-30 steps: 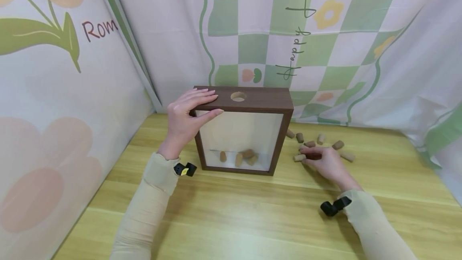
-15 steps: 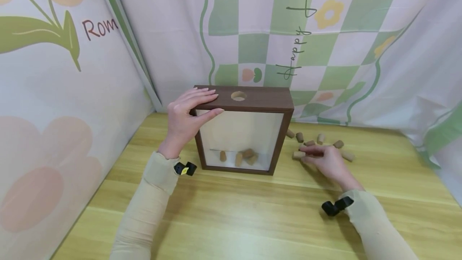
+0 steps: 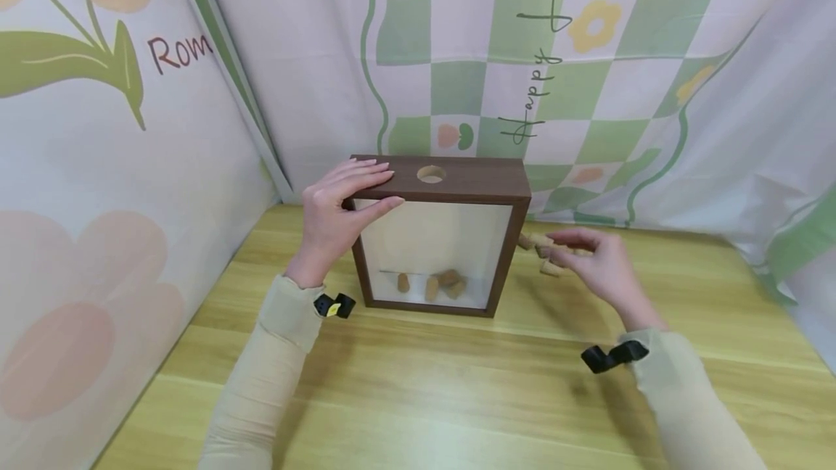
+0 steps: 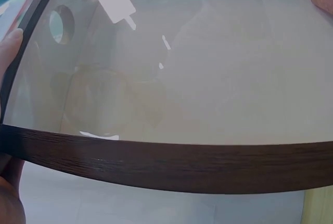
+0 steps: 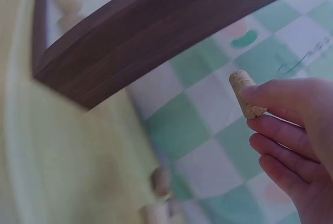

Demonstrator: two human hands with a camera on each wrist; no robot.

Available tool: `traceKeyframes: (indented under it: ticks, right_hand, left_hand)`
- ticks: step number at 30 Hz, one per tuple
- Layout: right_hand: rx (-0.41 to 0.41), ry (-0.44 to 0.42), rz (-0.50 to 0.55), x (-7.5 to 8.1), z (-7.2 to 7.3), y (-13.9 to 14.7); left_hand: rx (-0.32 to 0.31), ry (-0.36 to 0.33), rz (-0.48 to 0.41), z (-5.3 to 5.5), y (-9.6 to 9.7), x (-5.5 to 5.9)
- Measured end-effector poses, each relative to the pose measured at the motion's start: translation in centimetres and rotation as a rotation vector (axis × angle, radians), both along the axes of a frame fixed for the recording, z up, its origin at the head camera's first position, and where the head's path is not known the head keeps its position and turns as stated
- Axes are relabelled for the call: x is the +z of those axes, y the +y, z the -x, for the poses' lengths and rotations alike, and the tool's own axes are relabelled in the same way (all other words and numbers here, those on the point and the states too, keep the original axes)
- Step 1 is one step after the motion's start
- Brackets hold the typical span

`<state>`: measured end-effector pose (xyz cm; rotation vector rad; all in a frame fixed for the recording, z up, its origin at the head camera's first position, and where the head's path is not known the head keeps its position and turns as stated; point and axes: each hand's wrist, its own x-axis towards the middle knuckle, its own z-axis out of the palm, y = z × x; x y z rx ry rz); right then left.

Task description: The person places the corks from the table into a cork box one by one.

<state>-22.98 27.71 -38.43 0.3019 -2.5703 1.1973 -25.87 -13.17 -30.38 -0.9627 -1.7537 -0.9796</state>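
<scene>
A dark brown wooden shadow box [image 3: 480, 178] with a clear front stands upright on the table, a round hole [image 3: 432, 175] in its top. My left hand [image 3: 332, 220] holds its upper left corner, fingers along the top and thumb over the front edge. Several corks [image 3: 449, 279] lie at the bottom inside. To the right of the box, my right hand [image 3: 604, 263] is raised above the table. Thumb and forefinger pinch a tapered cork [image 5: 244, 92], clearly seen in the right wrist view, while the other fingers are loosely bent.
Loose corks [image 3: 551, 269] lie on the wooden table [image 3: 418, 390] right of the box, partly hidden behind my right hand. A checkered curtain [image 3: 457, 35] hangs behind the box, and a printed flower curtain [image 3: 72, 187] runs along the left side.
My right hand lifted a cork off the table and moved up and away from me with it. The left hand and the box stay where they were.
</scene>
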Motion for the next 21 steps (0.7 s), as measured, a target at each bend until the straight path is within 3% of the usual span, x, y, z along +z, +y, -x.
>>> traceKeyframes:
  ticks: [5,12,21]
  right_hand:
    - [-0.036,0.097,0.042,2.8,-0.3,-0.8]
    - [-0.06,0.092,0.104,6.7,-1.0,-1.3]
    - [0.011,0.255,0.2,10.5,-1.5,-2.8]
  left_hand:
    - [0.008,-0.01,0.005,-0.1,-0.1,0.0]
    - [0.019,-0.015,0.023,-0.1,-0.1,0.1]
    - [0.02,-0.013,0.044,-0.2,-0.2,0.5]
